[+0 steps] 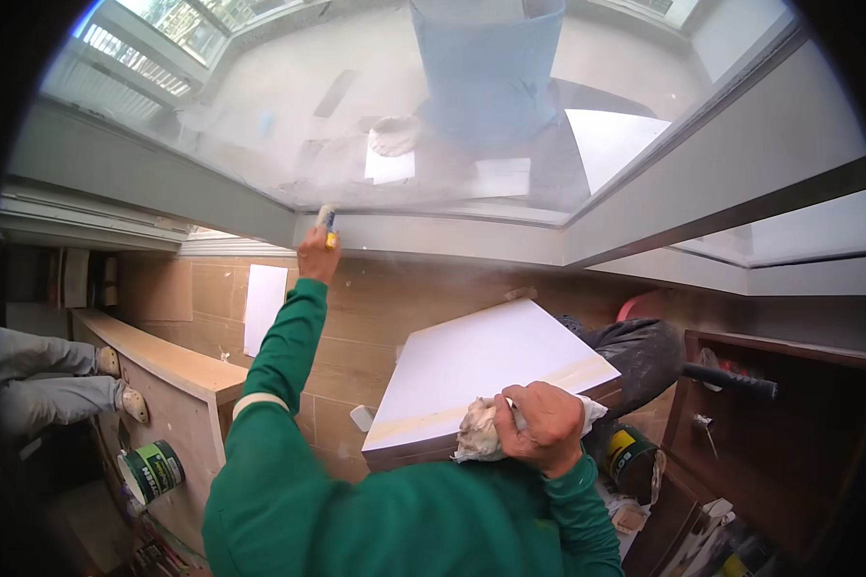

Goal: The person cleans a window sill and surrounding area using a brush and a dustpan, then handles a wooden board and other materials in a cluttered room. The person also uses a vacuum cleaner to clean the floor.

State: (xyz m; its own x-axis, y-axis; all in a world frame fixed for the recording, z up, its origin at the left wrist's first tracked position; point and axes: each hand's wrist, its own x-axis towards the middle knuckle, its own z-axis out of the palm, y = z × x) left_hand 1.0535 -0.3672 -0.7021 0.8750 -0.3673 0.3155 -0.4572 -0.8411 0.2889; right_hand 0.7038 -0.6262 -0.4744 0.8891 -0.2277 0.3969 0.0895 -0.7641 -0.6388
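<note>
Stretched forward on a green-sleeved arm, my left hand (318, 258) is closed round what looks like a small paintbrush (326, 223), with a pale tip and yellow and blue on it. The tip is against or close to the lower rail of the grey window frame (433, 236); I cannot tell if it touches. My right hand (541, 428) is closed on a crumpled off-white rag (479, 431) at the near edge of a white-topped panel or box (481, 361). That panel lies tilted in front of my body, its near edge tan along the top.
Beyond the hazy glass stands a light-blue bin (486, 67). A wooden panel (159, 356) runs along the left, near a green can (151, 471) and another person's legs (48, 380). At right are a dark wooden cabinet (779, 433) and a dark can (633, 457).
</note>
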